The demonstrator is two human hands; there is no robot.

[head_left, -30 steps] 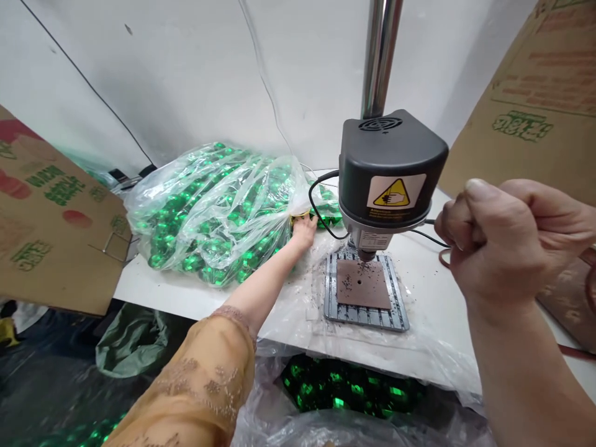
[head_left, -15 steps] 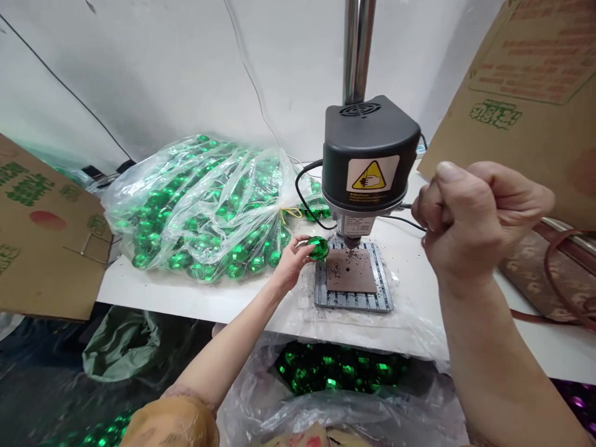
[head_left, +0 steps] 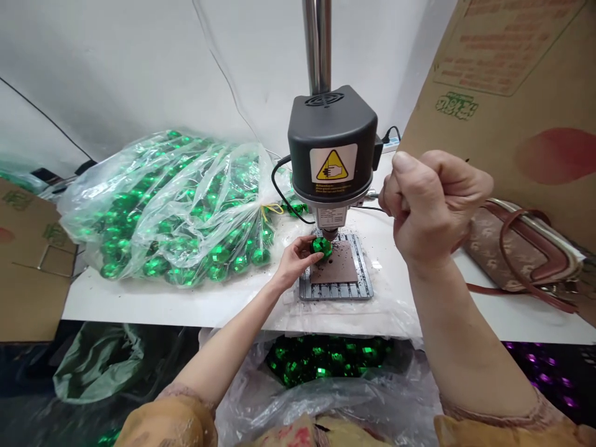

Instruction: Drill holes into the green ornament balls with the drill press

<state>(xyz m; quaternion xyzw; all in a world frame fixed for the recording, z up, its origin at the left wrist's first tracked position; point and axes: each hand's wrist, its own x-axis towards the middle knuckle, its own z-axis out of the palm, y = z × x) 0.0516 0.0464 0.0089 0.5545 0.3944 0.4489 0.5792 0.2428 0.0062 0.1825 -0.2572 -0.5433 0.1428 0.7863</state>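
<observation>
Between the fingertips of my left hand [head_left: 298,261] is a shiny green faceted ball [head_left: 321,248], over the left part of a brown pad [head_left: 339,267]. The pad lies on a grooved metal base plate [head_left: 365,285] sprinkled with dark shavings. Just above and right of the ball is the chuck [head_left: 329,234] of a black drill press [head_left: 333,143] with a yellow warning label. My right hand [head_left: 431,202] is closed in a fist at the right of the machine, around the end of its lever [head_left: 371,196]; the grip itself is hidden by the fingers.
A tied clear bag of green balls [head_left: 186,211] lies on the white table [head_left: 186,302] at left. An open bag of green balls [head_left: 326,360] is below the front edge. Cardboard boxes [head_left: 32,273] flank both sides, and a brown handbag [head_left: 516,248] lies at right.
My left hand has brought the green ball rightward over the pad, closer beneath the chuck. The view has shifted, showing more of the handbag. My right hand remains closed at the lever.
</observation>
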